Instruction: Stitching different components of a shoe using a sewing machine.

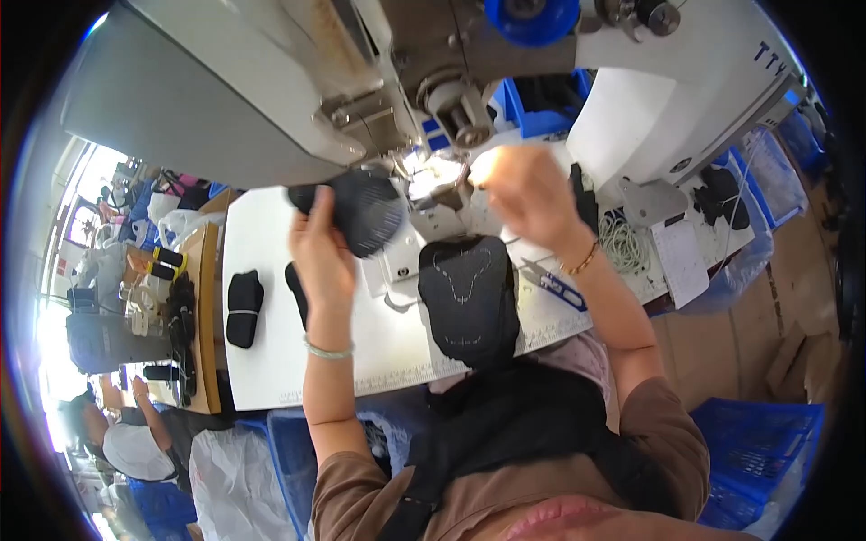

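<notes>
The black piece (pixel 372 212) is just beside the lit needle area of the sewing machine (pixel 456 104), which stands at its one o'clock. The left hand (pixel 322 248) pinches it, thumb on top; the right hand (pixel 528 189), at three o'clock, is blurred, and whether it holds anything cannot be told. Blur also hides whether the pale lines on the piece are stitches, so it seems to be mid-work, with the share done or left unclear. At about five o'clock a black panel (pixel 467 302) lies near the close edge of the table (pixel 262 225), its pale outline apparently already sewn. At eight o'clock lies a banded bundle (pixel 242 309). Snips (pixel 564 290) lie toward four o'clock, with a cord coil (pixel 622 245) beyond, nearer three.
</notes>
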Demonstrator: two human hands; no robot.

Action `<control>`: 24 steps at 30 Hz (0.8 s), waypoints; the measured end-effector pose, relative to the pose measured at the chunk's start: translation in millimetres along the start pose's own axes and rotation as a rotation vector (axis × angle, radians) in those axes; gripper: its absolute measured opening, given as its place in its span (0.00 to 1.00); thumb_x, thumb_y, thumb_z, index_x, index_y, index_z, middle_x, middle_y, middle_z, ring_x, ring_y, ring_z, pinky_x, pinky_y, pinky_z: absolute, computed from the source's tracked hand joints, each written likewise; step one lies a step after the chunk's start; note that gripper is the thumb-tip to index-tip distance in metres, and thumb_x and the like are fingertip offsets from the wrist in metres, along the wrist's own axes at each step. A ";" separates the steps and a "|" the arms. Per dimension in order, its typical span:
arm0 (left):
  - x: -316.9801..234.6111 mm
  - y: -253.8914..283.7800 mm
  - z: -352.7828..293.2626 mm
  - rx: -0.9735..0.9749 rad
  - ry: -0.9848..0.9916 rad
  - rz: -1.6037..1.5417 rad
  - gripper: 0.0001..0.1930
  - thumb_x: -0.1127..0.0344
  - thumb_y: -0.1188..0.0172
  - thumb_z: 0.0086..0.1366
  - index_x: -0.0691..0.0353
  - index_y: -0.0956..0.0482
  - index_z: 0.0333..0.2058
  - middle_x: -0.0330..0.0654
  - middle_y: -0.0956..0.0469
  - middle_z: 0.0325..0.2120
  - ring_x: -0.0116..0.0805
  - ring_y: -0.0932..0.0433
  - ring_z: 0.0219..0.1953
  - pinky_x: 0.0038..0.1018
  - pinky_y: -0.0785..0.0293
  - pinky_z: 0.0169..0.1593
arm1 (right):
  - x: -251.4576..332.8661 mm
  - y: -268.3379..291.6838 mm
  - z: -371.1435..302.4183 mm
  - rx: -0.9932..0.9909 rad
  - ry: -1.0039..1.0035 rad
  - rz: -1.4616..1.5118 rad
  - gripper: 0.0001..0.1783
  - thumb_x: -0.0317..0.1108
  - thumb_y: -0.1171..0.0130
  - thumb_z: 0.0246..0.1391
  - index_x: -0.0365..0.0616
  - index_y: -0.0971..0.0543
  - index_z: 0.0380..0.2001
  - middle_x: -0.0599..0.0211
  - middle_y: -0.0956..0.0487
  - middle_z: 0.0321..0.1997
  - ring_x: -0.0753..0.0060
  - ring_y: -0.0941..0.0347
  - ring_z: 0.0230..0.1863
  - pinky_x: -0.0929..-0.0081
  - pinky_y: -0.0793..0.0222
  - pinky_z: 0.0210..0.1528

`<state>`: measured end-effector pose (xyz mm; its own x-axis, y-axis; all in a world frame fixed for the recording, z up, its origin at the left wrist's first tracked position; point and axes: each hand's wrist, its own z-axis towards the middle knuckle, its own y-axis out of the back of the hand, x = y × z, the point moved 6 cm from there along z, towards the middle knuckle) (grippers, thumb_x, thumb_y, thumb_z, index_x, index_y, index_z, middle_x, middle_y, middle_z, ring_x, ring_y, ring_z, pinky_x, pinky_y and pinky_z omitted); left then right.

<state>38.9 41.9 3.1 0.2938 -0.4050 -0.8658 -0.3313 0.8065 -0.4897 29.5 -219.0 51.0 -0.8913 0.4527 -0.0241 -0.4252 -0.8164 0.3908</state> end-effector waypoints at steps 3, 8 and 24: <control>-27.6 53.1 17.0 -0.001 -0.145 0.168 0.09 0.75 0.43 0.62 0.65 0.27 0.41 0.43 0.20 0.33 0.28 0.20 0.31 0.17 0.23 0.31 | -63.2 17.6 -23.6 -0.237 -0.384 0.051 0.06 0.22 0.45 0.49 0.43 0.25 0.33 0.65 0.24 0.34 0.64 0.27 0.33 0.73 0.32 0.36; -22.4 152.6 12.8 -0.127 0.064 0.986 0.22 0.67 0.37 0.58 0.70 0.31 0.49 0.39 0.23 0.23 0.24 0.25 0.22 0.16 0.32 0.23 | -102.0 -4.4 -65.8 0.246 -0.717 0.136 0.08 0.28 0.40 0.49 0.37 0.28 0.31 0.63 0.28 0.31 0.64 0.29 0.34 0.73 0.32 0.39; 51.6 -20.3 -83.2 0.592 -0.312 1.261 0.28 0.57 0.33 0.53 0.71 0.28 0.47 0.54 0.30 0.40 0.50 0.31 0.45 0.35 0.34 0.50 | -71.1 -39.1 -106.4 0.535 -0.689 0.033 0.13 0.29 0.39 0.48 0.32 0.27 0.34 0.54 0.30 0.38 0.54 0.32 0.45 0.66 0.35 0.48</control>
<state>-13.8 -31.3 -40.2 0.2966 0.7534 -0.5868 -0.1211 0.6392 0.7594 92.8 -257.4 -60.5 -0.5348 0.6891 0.4890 -0.1158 -0.6331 0.7654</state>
